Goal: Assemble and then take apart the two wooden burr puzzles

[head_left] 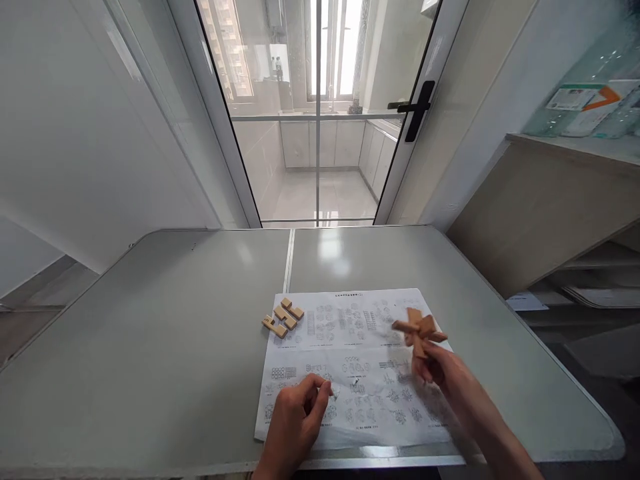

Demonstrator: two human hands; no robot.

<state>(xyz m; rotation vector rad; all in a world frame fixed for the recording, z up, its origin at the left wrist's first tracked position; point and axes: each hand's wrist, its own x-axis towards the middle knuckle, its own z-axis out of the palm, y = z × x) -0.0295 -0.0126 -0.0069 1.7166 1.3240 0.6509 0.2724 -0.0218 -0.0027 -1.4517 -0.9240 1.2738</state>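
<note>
My right hand (440, 370) grips a wooden interlocking burr puzzle (419, 330) by one of its lower bars. Reddish-brown bars cross in the middle and stick out on several sides. Above the right part of a printed sheet (360, 413), the puzzle is held up and slightly blurred. My left hand (299, 420) rests near the lower left of that sheet, its fingers curled and the thumb against the index finger; nothing shows in it. Pale notched wooden pieces (285, 317) lie together at the sheet's upper left corner, away from both hands.
The sheet lies on a grey-green table (200, 347) with a metal trim and a seam. Behind stands a glass door (350, 153) with a black handle (419, 111). To the right, a shelf (575, 150) carries plastic-wrapped bottles (595, 100).
</note>
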